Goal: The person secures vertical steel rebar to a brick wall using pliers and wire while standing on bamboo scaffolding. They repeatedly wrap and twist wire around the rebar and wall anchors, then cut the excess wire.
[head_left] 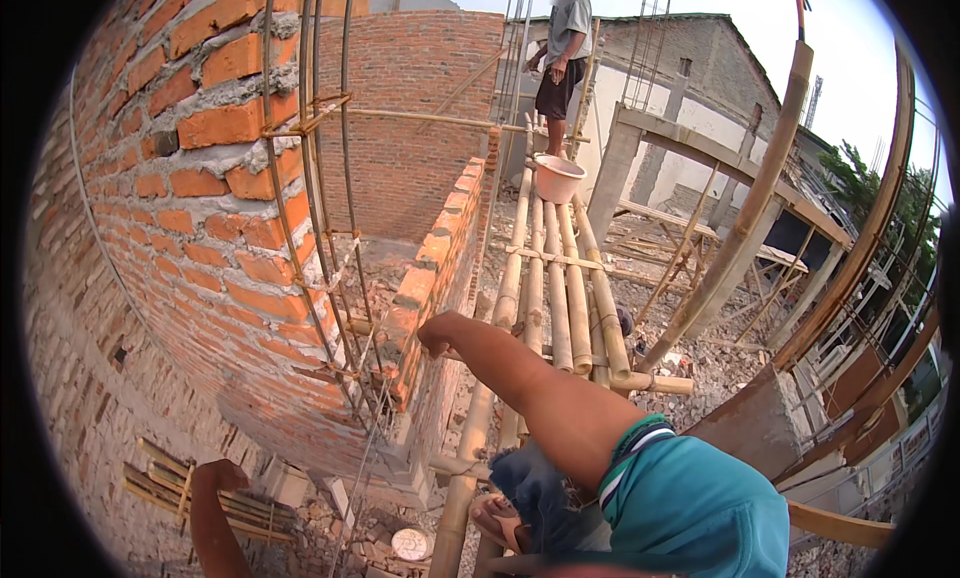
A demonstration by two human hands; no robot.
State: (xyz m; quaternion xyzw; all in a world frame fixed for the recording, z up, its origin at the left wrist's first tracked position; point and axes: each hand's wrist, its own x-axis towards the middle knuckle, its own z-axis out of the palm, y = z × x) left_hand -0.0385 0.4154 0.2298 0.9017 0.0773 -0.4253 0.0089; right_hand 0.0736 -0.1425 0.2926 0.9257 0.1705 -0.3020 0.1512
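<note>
My right hand reaches forward to the near part of a low brick wall. It is at the wall's upper edge, bent down at the wrist; its fingers are mostly hidden, and whether it touches the bricks is unclear. My left hand hangs at the lower left, fingers loosely bent, with nothing visible in it. Between the two hands, upright steel rebar with tied stirrups stands at the end of a taller brick wall. My feet are on a bamboo pole scaffold.
Farther along the scaffold, another person stands behind a pale basin. A slanted bamboo post rises at the right. Below lie rubble, a bundle of bamboo and a round white lid-like object. A concrete frame stands beyond.
</note>
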